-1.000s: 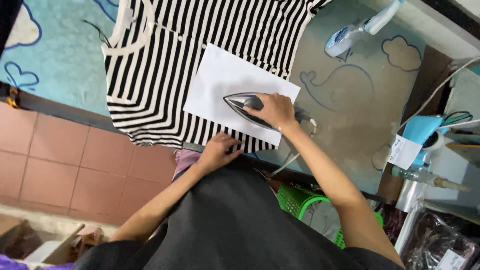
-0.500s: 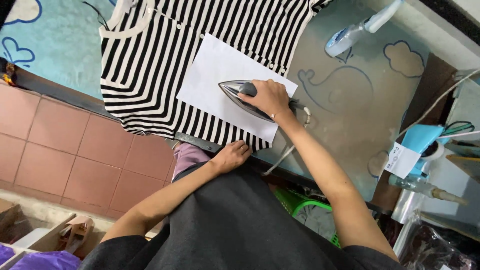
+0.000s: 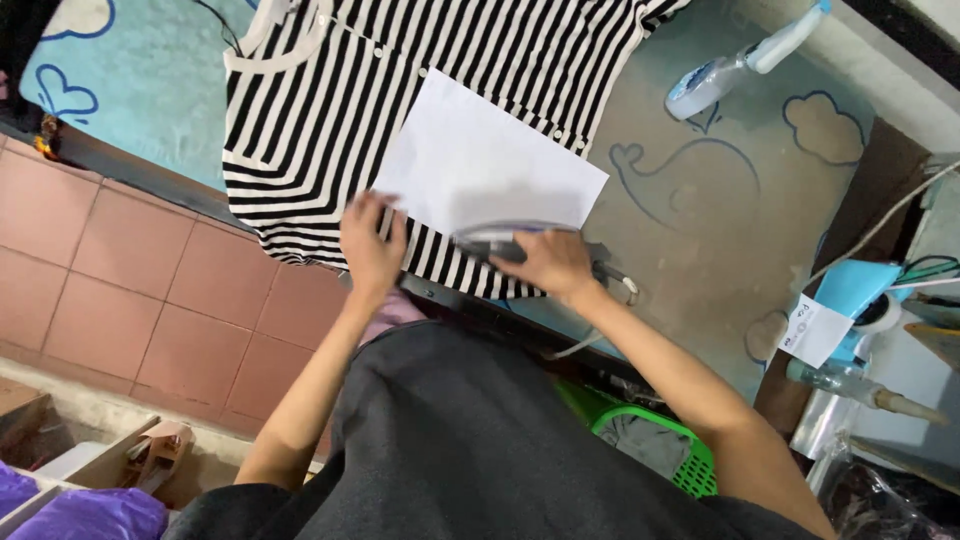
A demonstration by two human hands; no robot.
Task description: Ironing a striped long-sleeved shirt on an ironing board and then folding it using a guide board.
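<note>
Ironing a striped shirt through a sheet of paper, somewhere mid-pass by the look of it.

Going left to right: the left hand (image 3: 372, 243) lay flat with fingers spread on the black-and-white striped shirt (image 3: 330, 110), pinning the hem near the table edge, not clutching anything. Next to it the white paper sheet (image 3: 487, 165) sat on the lower right part of the shirt, and the right hand (image 3: 548, 262) was wrapped around the handle of the clothes iron (image 3: 505, 240), which rested at the paper's near edge. I'd say the job was partway: paper placed, iron working, most of the shirt not covered by paper. The iron was blurry, but its long axis ran roughly left-right, tip seemingly toward the left hand, cord (image 3: 600, 320) trailing off right. A blue-and-white handheld steamer (image 3: 735, 65) lay further right on the whale-print mat (image 3: 720, 200).
</note>
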